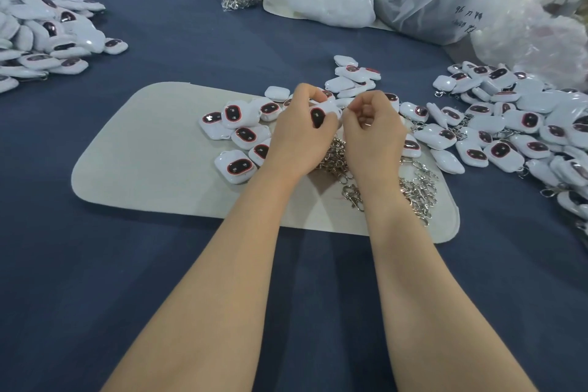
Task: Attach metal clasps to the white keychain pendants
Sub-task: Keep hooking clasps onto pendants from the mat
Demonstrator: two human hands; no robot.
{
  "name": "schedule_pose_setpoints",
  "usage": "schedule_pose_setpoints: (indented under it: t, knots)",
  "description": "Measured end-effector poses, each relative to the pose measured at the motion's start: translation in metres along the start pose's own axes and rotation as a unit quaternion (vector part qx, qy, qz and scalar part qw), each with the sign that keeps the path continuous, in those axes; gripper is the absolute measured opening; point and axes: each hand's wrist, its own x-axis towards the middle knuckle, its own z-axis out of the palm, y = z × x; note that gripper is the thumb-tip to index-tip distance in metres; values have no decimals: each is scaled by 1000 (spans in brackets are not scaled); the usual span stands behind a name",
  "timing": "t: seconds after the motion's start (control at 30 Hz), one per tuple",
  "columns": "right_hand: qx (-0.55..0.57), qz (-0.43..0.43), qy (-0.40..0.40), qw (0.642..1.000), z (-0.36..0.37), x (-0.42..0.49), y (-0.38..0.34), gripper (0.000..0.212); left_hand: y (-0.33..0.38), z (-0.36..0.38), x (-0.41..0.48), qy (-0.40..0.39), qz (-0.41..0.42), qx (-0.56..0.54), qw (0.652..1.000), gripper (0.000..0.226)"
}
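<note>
nearest, at 5 o'clock on the pale mat (143,153), lies the loose clasp pile (416,191), just beneath and right of the right wrist. above it the two hands meet, knuckles almost touching. the left hand (299,134) has its fingers curled round one white pendant (318,116), dark oval face up, long axis running roughly 6 to 12, far end tipped toward 1 o'clock, where the right hand waits. the right hand (372,127) is fisted, thumb and forefinger pinched on what i judge to be a clasp (346,109), too small to confirm. so the join sits at the pendant's 1 o'clock tip, the right hand nearer. spare pendants (237,134) lie at 9 o'clock, and a bigger heap (509,137) at 3 o'clock.
</note>
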Motion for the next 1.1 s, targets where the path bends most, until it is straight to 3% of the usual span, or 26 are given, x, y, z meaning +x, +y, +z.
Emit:
schedule_pose_setpoints:
  t: [0.83,1.0,1.1]
  knots:
    - [-64,-48,-29,996,3,-2,0,11,1,-2,2,21,11,-3,1000,14]
    - [8,-30,-24,999,2,-3,-4,14,3,-2,5,20,-79,-121,989,13]
    - [53,-11,-36,998,2,-4,-6,15,5,-5,6,15,-173,-247,953,9]
